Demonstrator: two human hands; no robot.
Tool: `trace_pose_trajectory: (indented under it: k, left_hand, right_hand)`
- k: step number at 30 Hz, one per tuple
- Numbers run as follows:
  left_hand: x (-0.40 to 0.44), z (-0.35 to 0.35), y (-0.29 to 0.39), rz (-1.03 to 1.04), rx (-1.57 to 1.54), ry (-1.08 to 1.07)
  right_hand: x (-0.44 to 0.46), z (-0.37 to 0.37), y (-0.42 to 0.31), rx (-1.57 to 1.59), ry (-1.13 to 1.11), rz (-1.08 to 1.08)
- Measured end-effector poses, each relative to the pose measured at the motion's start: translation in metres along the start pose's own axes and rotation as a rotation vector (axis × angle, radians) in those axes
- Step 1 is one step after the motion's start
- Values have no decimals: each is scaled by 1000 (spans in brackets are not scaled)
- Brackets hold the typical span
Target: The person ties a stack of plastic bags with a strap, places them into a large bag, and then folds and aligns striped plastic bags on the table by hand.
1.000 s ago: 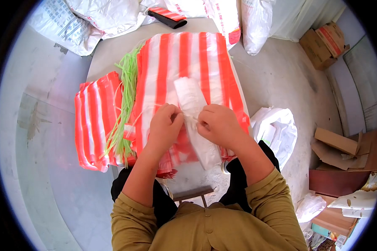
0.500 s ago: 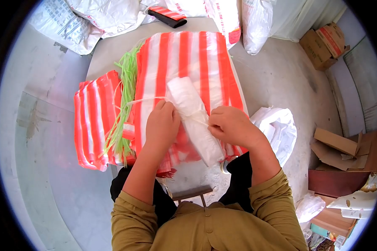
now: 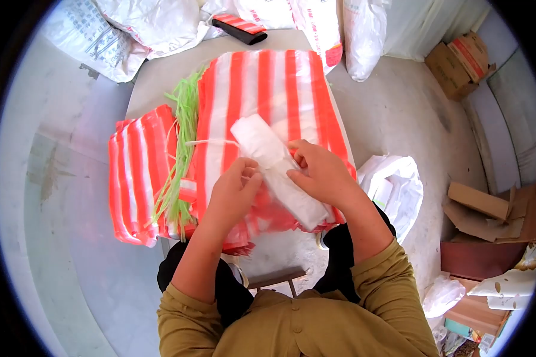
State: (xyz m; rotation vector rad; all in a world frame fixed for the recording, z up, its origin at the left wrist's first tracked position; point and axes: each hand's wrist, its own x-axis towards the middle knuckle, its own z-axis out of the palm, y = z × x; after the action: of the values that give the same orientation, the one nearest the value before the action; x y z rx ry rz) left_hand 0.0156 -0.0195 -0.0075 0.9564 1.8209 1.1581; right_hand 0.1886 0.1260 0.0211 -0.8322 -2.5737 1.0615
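A white rolled plastic bundle [image 3: 267,150] lies slanted on a stack of red-and-white striped bags [image 3: 238,89], with a thin pale tie around its middle. My left hand [image 3: 235,185] is beside the bundle's left edge, fingers curled, thumb and fingertips apart. On the other side, my right hand [image 3: 321,172] touches the bundle's right edge, its thumb and fingers spread. A pale strand reaches left from the bundle. Green plastic strips [image 3: 186,131] run along the left side of the stack.
A smaller striped stack [image 3: 142,172] lies at the left. A black-and-striped roll [image 3: 239,28] rests at the table's far end near white sacks [image 3: 155,21]. An open white bag [image 3: 393,190] stands on the floor at right. Cardboard boxes [image 3: 458,62] stand farther off.
The white bundle has tilted further, its top end going left. Both hands have let go of the tie's ends, and my right hand has moved in against the bundle.
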Motion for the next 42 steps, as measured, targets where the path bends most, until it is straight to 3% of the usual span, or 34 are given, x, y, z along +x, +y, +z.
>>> trace_pose_trajectory:
  k: [2, 6, 9, 10, 13, 16, 19, 22, 25, 28, 34, 37, 42]
  left_hand:
    - [-4, -2, 4, -33, -120, -8]
    - [-7, -8, 3, -153, -937, -18]
    - [0, -13, -13, -120, -985, -101]
    - [-3, -14, -4, -158, -976, -51]
    - [-2, -5, 2, -91, -1153, 54]
    - [-1, -2, 7, -9, -1234, 52]
    - [6, -7, 1, 5, -1277, -38]
    - [8, -9, 11, -19, -1188, 119]
    - [12, -8, 11, -63, -1187, 184]
    - [17, -3, 6, -18, -1231, 104]
    - [8, 12, 20, 24, -977, 35]
    - [12, 16, 20, 18, -1024, 46]
    - [20, 18, 20, -9, -1131, -6]
  right_hand:
    - [0, 12, 4, 342, 26, -57]
    - [-11, 9, -28, 750, -196, -184]
    - [-6, 22, -29, 961, 17, 22]
    - [2, 28, -18, 857, 170, -2]
    - [5, 33, -14, 970, 56, 152]
    - [1, 56, -19, 934, -18, 39]
    - [1, 51, -24, 728, -87, 113]
    - [3, 46, -18, 604, -144, 102]
    - [-2, 42, -18, 681, -178, 83]
    - [-8, 46, -12, 679, -119, 68]
    - [-18, 27, -4, 533, -128, 126]
    - [-23, 31, 6, 649, -102, 51]
    - [-45, 10, 7, 536, -120, 53]
